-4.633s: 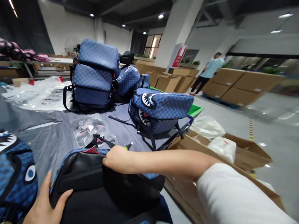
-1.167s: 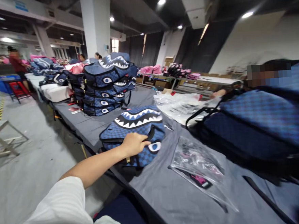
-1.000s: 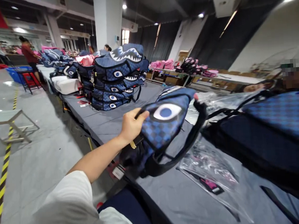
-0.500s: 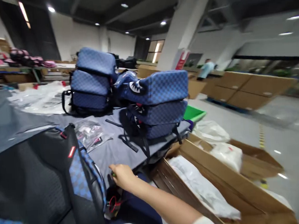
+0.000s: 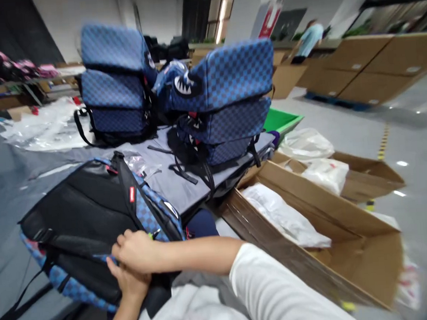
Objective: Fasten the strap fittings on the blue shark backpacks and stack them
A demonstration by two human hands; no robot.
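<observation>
Right hand (image 5: 136,248): at 7 o'clock, curled up, over the left one; a small green-tipped tool (image 5: 153,235) pokes out of it.
Left hand (image 5: 132,281): just under the right one, touching it, thumb up, maybe to hold things steady. I can't tell what it pinches.
Backpack (image 5: 92,202): at 8 o'clock, straps up, close to the tummy, probably so both hands reach the lower strap (image 5: 75,242) easily.
Grey cloth (image 5: 167,182): under the backpack, maybe to keep it clean.
Open box (image 5: 381,260): at 4 o'clock, beside the table, with a white bag (image 5: 283,213) inside; its flaps are open, so it's easy to reach in.
Two piles of blue bags (image 5: 237,75): at 10 and 12 o'clock, stacked flat, likely to save room.
Stacked boxes (image 5: 382,65): far off at 2 o'clock.
Person in light blue (image 5: 312,38): near those boxes.
</observation>
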